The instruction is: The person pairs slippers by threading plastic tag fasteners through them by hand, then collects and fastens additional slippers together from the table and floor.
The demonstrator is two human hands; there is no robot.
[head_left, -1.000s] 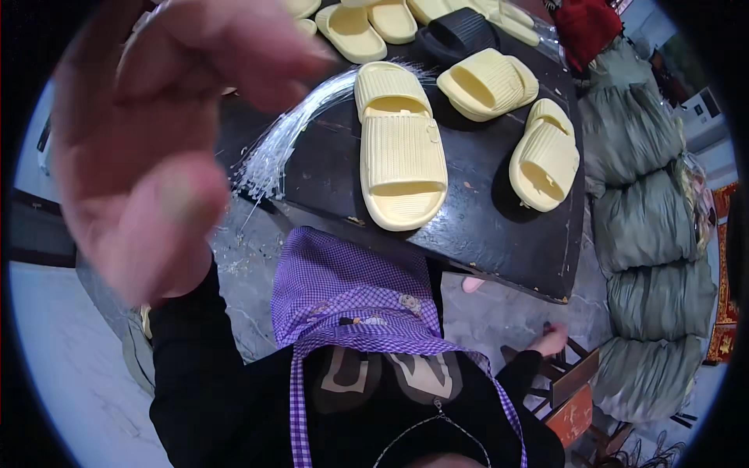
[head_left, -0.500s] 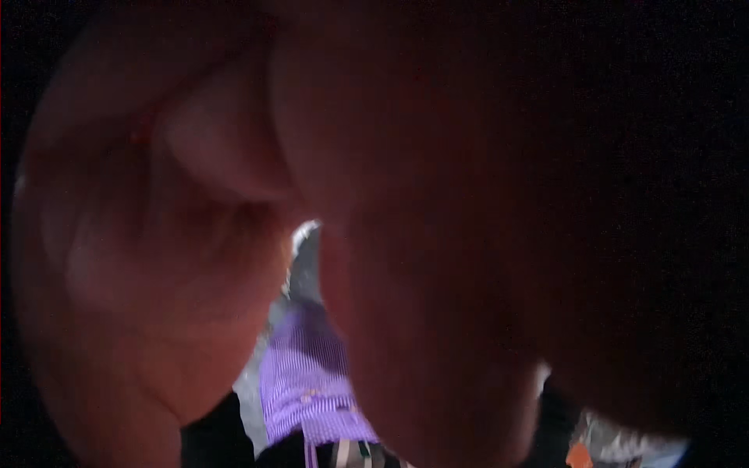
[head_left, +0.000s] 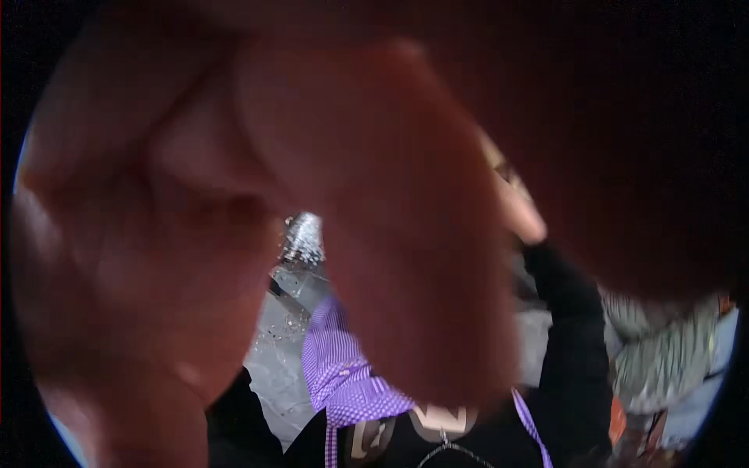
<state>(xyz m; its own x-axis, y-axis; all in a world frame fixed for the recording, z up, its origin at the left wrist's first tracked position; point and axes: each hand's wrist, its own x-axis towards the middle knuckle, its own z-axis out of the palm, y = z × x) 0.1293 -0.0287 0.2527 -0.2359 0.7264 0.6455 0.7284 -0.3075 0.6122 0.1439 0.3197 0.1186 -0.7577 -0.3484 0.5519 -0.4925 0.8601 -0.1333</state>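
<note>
Where the left hand is: the left hand (head_left: 195,257) is sitting right up against the camera, big and blurry, and it is filling most of the view.
How open it is: its fingers (head_left: 413,273) are spreading apart with a gap between them, and nothing is showing inside it.
Right hand: the right hand (head_left: 624,156) is showing only as a dark red blur at the top right; I cannot tell if it is open or closed.
Right sleeve: a black sleeve (head_left: 577,351) is going up toward that blur.
Nearest thing: a purple checked apron (head_left: 343,374) is hanging on the person's chest, low in the middle, well behind the hands.
Which way it is pointing: its long side is running up and down, leaning a little to the left at the top.
Behind it: a shiny clear plastic sheet (head_left: 300,242) is peeking through the gap, and a grey-green striped sack (head_left: 663,351) is lying at the right.
Counting: two hands, one apron, one plastic sheet and one sack are showing.
</note>
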